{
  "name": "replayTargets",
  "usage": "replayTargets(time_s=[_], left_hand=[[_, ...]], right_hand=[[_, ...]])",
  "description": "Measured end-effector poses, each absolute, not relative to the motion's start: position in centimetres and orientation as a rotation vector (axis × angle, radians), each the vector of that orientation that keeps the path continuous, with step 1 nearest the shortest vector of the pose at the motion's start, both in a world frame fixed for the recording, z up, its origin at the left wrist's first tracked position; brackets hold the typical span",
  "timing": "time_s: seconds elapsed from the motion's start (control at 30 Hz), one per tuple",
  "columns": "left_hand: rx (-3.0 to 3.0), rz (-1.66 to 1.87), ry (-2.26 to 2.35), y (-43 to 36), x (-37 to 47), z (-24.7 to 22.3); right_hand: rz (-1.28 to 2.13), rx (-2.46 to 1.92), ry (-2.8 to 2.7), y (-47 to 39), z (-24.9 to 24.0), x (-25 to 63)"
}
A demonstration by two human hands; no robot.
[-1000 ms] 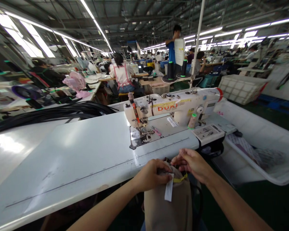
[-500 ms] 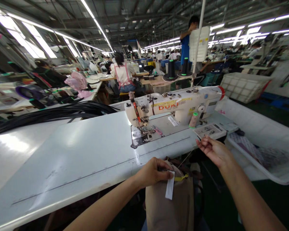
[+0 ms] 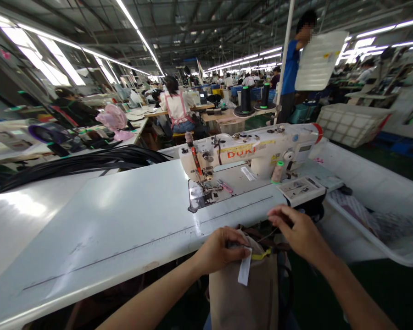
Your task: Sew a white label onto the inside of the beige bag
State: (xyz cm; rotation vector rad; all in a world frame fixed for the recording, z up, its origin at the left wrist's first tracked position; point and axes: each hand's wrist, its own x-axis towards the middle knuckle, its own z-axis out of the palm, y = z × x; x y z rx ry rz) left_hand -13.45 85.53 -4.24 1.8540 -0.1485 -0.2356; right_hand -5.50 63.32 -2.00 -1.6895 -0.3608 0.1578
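The tan fabric piece [image 3: 242, 293] lies at the lap, below the front edge of the bench [image 3: 124, 215]; the left hand [image 3: 223, 250] has its grip closed on the fabric's upper end, beside a white label [image 3: 245, 266] and yellow strip [image 3: 261, 255]; the right hand [image 3: 292, 224] pinches a thin thread [image 3: 269, 235] in a narrow grip; beyond stands a white sewing machine [image 3: 241, 149].

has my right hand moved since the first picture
Yes, to the right: your right hand was over the tan fabric, and is now nearer the fixed white-topped box beside the sewing machine.
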Motion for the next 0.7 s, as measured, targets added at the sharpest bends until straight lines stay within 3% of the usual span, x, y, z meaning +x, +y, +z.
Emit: replayTargets(time_s=[0.17, 0.7], left_hand=[[1.886, -0.137, -0.171, 85.3, -13.9, -4.5], [1.869, -0.192, -0.186, 85.4, -13.5, -4.1]], right_hand=[[0.02, -2.108, -0.914, 64.7, -2.7, -8.7], [0.184, -2.023, -0.906, 64.9, -3.3, -8.6]])
